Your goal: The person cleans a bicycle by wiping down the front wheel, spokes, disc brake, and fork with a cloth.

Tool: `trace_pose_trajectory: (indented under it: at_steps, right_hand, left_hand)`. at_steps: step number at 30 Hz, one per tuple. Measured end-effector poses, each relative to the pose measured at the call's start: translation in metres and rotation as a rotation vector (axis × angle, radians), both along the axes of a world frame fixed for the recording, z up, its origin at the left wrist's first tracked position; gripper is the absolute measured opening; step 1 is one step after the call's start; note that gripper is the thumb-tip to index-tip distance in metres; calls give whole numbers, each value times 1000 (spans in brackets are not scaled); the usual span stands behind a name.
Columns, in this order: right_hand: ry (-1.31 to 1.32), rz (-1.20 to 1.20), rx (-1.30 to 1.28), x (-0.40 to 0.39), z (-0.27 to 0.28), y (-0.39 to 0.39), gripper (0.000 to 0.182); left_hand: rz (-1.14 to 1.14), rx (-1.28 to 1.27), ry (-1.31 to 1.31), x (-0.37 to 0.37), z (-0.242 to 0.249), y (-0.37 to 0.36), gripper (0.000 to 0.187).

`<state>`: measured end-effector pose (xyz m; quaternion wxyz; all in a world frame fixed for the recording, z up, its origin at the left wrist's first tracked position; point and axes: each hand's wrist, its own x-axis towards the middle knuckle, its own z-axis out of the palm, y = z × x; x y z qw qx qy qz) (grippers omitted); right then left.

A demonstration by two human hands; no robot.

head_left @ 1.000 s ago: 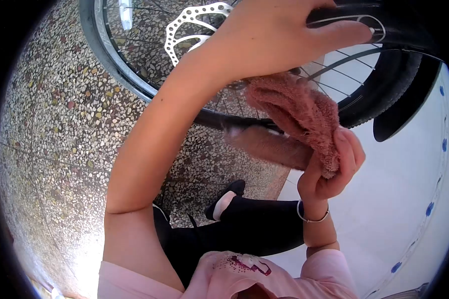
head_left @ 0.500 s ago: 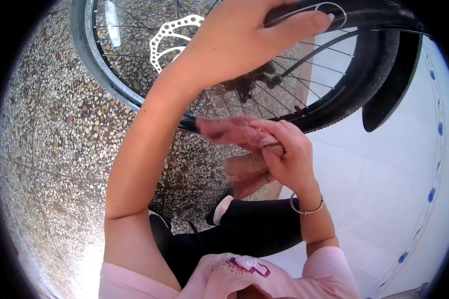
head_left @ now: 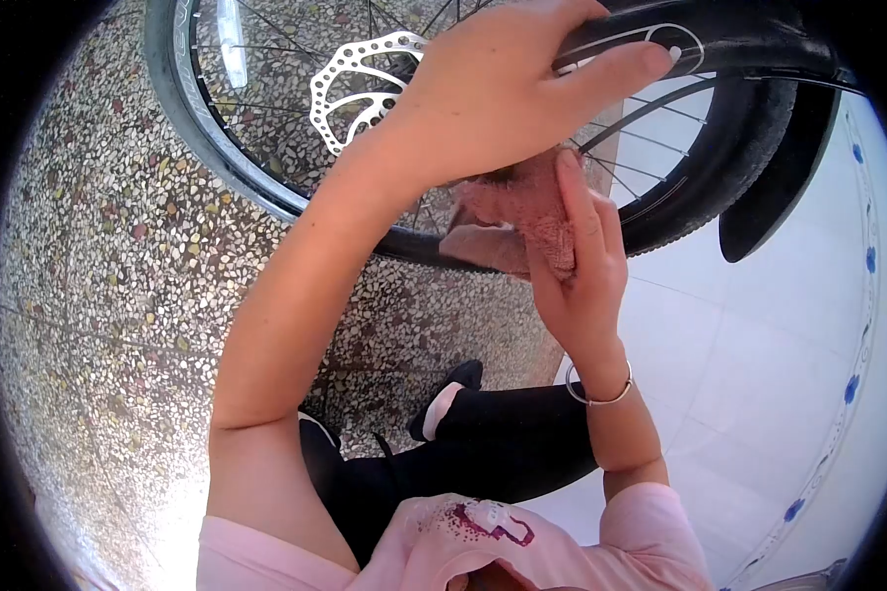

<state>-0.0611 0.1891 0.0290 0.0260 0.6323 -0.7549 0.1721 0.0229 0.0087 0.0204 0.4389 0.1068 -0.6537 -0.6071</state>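
Observation:
My left hand (head_left: 522, 84) is wrapped over the black bicycle fork (head_left: 729, 37), its thumb lying along the near side and its other fingers partly hidden. Below it, my right hand (head_left: 586, 261), with a bracelet at the wrist, grips a pinkish-brown cloth (head_left: 522, 212). The cloth reaches the wheel's hub area, in front of the spokes and below my left palm, which hides part of it. A loose fold hangs blurred over the tyre. The bicycle wheel (head_left: 192, 128) carries a silver disc brake rotor (head_left: 330, 89), partly covered by my left wrist.
A black mudguard (head_left: 774, 187) sticks out behind the tyre at right. A black cable (head_left: 650, 103) curves beside the fork. The speckled stone floor (head_left: 128, 286) lies at left, white tiles (head_left: 729, 345) at right. My shod foot (head_left: 448, 399) is below the wheel.
My right hand has moved up with the cloth, from below the rim to the hub area. My left hand keeps its hold, and the wheel appears shifted slightly right.

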Motion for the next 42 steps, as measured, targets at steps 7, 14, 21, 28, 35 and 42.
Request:
trace_pose_trajectory:
  at_steps: [7, 14, 21, 28, 35, 42]
  right_hand:
    - [-791, 61, 198, -38, 3, 4, 24]
    - [-997, -412, -537, -38, 5, -5, 22]
    - [-973, -154, 8, -45, -7, -17, 27]
    - [-212, -178, 271, -32, 11, -10, 26]
    - [-518, -284, -246, -36, 17, -1, 24]
    - [-589, -156, 179, -11, -10, -3, 42]
  left_hand:
    - [-216, 48, -6, 14, 5, -12, 54]
    - [-175, 21, 30, 5, -2, -10, 56]
    - [-183, 91, -77, 4, 2, -9, 55]
    - [-312, 100, 31, 16, 5, -16, 54]
    - [-193, -5, 6, 20, 4, -17, 56]
    - [-81, -71, 71, 8, -2, -7, 56]
